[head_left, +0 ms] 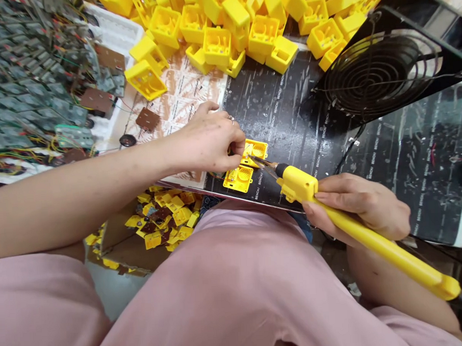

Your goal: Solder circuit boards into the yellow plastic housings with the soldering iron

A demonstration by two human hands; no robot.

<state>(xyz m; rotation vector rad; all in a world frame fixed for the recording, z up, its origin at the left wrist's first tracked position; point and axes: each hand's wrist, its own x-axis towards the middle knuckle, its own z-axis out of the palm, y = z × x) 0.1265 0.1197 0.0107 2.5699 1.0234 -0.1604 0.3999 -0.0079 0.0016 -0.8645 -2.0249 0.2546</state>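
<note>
My right hand (364, 203) is closed around the long handle of a yellow soldering iron (298, 183). Its thin metal tip points left and reaches over an open yellow plastic case (257, 149) near the front edge of the bench. Just in front lies a second part of the case (238, 179), with a round perforated patch. My left hand (217, 138), a ring on one finger, is pinched closed at the case's left side. Whatever sits between those fingertips is hidden; thin wires show just below them.
Many yellow plastic housings (218, 46) are heaped at the back. A black fan (380, 74) stands at right. Circuit boards with wires fill a white foam tray (113, 25) at left. A brown square piece (147, 119) lies beside it. Below the edge, a cardboard box (119, 239) holds yellow parts.
</note>
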